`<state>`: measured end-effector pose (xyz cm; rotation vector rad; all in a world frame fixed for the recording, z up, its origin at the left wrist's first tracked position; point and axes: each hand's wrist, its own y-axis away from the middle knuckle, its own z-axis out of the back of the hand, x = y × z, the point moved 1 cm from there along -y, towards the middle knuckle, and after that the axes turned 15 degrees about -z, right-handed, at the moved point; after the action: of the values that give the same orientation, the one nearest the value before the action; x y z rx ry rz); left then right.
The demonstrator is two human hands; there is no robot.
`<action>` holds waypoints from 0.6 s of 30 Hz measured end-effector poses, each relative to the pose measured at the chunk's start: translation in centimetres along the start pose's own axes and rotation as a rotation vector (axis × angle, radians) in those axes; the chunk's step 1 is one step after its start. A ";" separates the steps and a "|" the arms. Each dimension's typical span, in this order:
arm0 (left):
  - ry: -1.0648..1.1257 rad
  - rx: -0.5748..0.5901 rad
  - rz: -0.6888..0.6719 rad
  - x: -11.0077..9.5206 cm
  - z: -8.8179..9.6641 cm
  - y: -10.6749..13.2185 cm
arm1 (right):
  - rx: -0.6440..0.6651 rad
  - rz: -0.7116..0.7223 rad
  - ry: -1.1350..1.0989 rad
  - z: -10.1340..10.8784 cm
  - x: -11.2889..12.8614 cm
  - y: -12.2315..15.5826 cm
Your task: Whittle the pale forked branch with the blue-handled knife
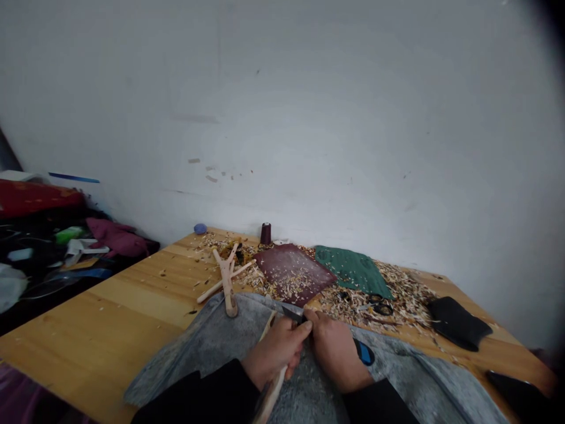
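Flat, dim light (corners fading dark)

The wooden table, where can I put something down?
The wooden table shows bare wood left of the grey felt cloth and the carved wooden fork. Shavings crowd the middle, around the maroon leather pad and green cloth.

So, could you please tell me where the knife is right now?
In the head view, the knife sits in the right hand, its blade showing above the left hand, which grips a wooden stick, over a grey felt cloth.
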<state>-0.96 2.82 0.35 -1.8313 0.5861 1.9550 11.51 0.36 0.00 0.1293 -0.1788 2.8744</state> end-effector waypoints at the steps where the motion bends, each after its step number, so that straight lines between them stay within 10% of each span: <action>1: 0.017 0.021 0.002 0.0 0.1 0.0 | -0.002 0.017 -0.013 0.0 -0.1 0.0; 18: 0.027 0.058 -0.022 0.2 0.4 0.2 | -0.021 0.000 0.047 0.3 0.3 0.4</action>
<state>-1.41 2.84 0.22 -1.8234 0.6221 1.8822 11.18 0.00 0.31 0.0571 -0.2002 2.8712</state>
